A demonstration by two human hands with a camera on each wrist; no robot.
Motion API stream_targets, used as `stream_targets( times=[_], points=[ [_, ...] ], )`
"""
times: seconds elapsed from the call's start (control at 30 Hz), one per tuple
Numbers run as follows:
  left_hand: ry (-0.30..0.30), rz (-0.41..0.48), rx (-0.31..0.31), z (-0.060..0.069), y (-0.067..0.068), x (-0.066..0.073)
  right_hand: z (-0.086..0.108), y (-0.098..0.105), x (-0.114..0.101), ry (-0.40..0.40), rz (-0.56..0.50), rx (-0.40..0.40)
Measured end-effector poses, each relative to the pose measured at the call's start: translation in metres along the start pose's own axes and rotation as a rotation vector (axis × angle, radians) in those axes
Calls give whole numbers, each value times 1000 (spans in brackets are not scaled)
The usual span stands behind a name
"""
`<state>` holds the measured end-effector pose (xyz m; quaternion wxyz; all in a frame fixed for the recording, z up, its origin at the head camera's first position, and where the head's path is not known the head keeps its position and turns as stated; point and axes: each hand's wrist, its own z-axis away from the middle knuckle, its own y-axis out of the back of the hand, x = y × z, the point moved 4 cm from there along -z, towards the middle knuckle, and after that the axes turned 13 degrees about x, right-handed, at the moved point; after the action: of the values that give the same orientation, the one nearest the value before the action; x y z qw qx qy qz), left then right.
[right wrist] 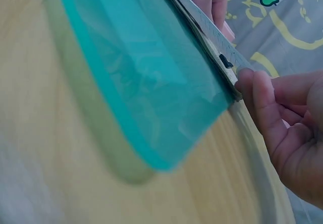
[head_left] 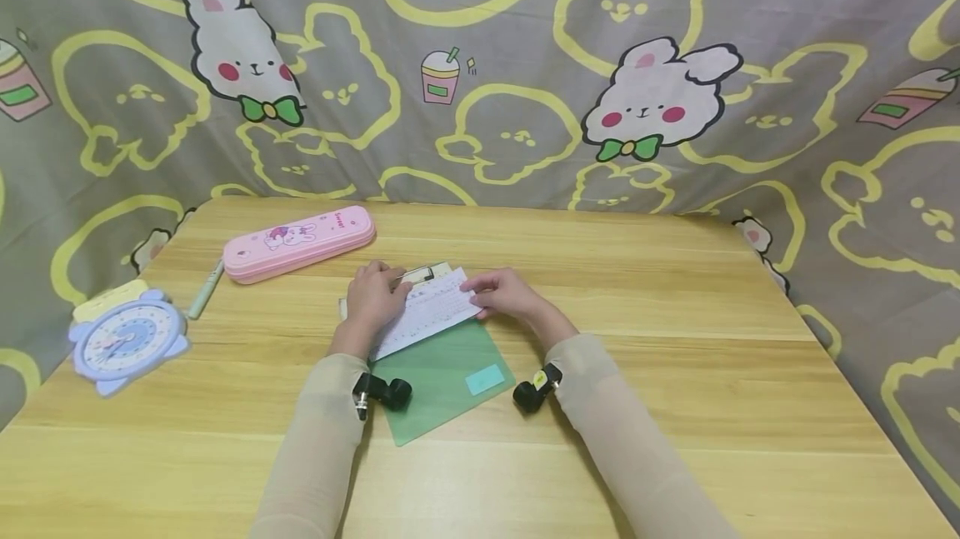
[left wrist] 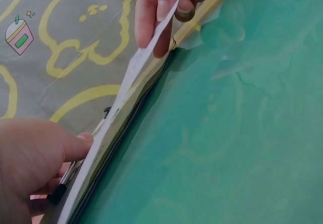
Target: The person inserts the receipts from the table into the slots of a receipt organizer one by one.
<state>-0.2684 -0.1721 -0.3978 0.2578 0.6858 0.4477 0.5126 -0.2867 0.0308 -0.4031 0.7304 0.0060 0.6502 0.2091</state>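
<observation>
A green clip folder (head_left: 442,393) lies open on the table, a metal clip (head_left: 420,275) at its far edge. Over its upper part slants a white printed sheet (head_left: 427,312), seen nearly edge-on in the left wrist view. At the clip, my left hand (head_left: 372,299) has thumb and fingers curled around its wire lever; the fingers are partly hidden behind it. My right hand (head_left: 506,297) pinches the sheet's right edge between thumb and fingers. In the right wrist view, the right hand (right wrist: 292,118) is at the sheet's corner, beside the folder's edge.
Back left on the wooden table (head_left: 675,314) lies a pink pencil case (head_left: 300,245). A pale green pen (head_left: 206,289) is beside it. Further left sits a blue toy clock (head_left: 129,339) with a yellow object (head_left: 111,301) behind. A patterned curtain (head_left: 517,47) encloses the table.
</observation>
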Motion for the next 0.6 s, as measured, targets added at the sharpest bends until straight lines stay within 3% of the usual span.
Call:
stream_targets(
  times=[0.6],
  points=[
    [-15,-39,-7,0,1,1,-5,-13,-2,-26,-20,-39]
  ],
)
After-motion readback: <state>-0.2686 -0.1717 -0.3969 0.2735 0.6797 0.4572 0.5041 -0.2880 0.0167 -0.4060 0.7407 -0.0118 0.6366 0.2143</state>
